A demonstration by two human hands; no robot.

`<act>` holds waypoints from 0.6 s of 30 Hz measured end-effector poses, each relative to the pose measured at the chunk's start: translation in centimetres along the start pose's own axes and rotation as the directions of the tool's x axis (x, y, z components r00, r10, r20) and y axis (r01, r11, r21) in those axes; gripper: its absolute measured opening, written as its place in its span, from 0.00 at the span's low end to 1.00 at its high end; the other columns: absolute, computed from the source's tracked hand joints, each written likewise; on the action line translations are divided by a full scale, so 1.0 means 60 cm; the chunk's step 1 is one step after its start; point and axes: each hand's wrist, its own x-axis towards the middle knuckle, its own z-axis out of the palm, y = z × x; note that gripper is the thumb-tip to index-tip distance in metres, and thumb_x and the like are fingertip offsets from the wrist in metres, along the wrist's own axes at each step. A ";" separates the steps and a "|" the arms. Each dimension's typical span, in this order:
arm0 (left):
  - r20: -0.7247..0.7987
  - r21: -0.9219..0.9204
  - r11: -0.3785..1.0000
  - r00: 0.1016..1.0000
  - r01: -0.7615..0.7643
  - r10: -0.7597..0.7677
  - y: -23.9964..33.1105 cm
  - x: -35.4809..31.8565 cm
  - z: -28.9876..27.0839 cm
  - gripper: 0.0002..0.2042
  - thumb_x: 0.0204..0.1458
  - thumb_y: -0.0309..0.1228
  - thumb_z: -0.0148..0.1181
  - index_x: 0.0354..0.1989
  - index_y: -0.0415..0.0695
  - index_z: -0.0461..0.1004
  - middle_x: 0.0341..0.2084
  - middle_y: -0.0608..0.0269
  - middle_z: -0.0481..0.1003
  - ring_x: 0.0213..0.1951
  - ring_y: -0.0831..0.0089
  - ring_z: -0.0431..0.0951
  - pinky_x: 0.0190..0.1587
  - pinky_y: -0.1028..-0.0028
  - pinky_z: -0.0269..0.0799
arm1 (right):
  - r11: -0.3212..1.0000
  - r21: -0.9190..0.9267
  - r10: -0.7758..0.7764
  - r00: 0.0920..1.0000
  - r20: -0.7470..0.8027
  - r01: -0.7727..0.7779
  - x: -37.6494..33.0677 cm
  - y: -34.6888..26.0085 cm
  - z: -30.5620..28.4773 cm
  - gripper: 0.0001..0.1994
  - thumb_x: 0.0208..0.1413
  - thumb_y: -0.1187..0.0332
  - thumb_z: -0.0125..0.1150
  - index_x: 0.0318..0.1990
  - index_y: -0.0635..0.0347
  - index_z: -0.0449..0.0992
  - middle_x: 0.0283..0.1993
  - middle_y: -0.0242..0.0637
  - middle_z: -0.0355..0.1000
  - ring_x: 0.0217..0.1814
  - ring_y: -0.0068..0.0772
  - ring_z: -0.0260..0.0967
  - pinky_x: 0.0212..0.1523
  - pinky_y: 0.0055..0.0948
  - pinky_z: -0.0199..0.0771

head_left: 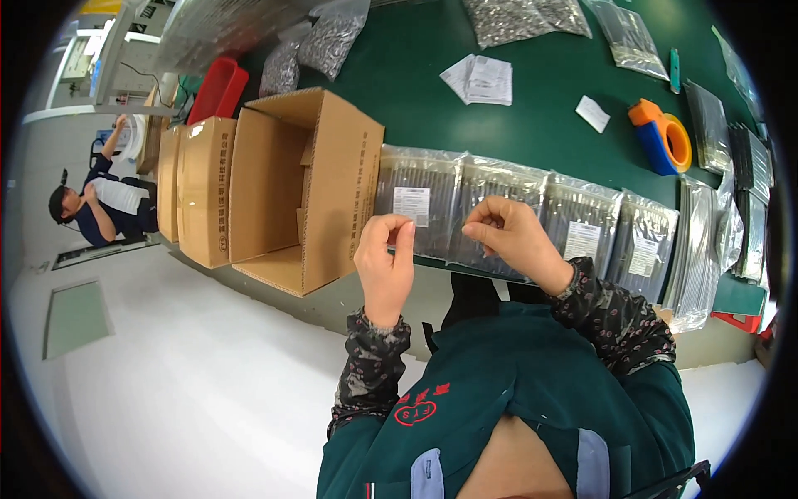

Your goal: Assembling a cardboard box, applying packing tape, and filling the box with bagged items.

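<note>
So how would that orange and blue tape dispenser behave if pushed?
The tape dispenser looks like rigid plastic, so it is probably stiff and light. It lies on its flat side on the green table, so it would likely slide rather than roll or tip.

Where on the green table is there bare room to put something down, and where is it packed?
Bare green table lies between the open cardboard box, the folded papers and the row of clear bags at the near edge. A smaller patch lies between the paper slip and the tape dispenser. The right edge is crowded with stacked bags; the far edge holds more.
</note>
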 end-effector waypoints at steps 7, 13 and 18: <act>-0.031 0.059 0.996 0.998 0.064 -0.062 -0.111 0.011 0.011 0.05 0.52 0.28 0.52 0.30 0.39 0.68 0.25 0.57 0.69 0.28 0.63 0.70 0.31 0.69 0.66 | 0.993 -0.111 0.036 0.992 -0.122 -0.050 0.058 0.041 0.075 0.08 0.45 0.72 0.60 0.30 0.67 0.71 0.20 0.35 0.70 0.19 0.21 0.65 0.21 0.22 0.65; -0.087 0.196 0.980 0.996 0.025 -0.008 -0.144 0.014 0.028 0.04 0.52 0.28 0.51 0.30 0.40 0.67 0.27 0.56 0.69 0.31 0.57 0.70 0.33 0.64 0.66 | 0.958 -0.275 0.034 0.982 -0.188 -0.085 0.084 0.048 0.101 0.13 0.43 0.73 0.61 0.37 0.65 0.67 0.20 0.39 0.69 0.20 0.31 0.68 0.24 0.27 0.66; -0.091 0.369 0.929 0.996 0.011 0.024 -0.156 0.012 0.039 0.04 0.51 0.28 0.52 0.30 0.41 0.67 0.27 0.57 0.69 0.30 0.57 0.71 0.32 0.65 0.67 | 0.927 -0.372 -0.035 0.972 -0.232 -0.055 0.094 0.058 0.111 0.12 0.43 0.73 0.60 0.36 0.65 0.67 0.20 0.40 0.70 0.23 0.37 0.70 0.25 0.30 0.67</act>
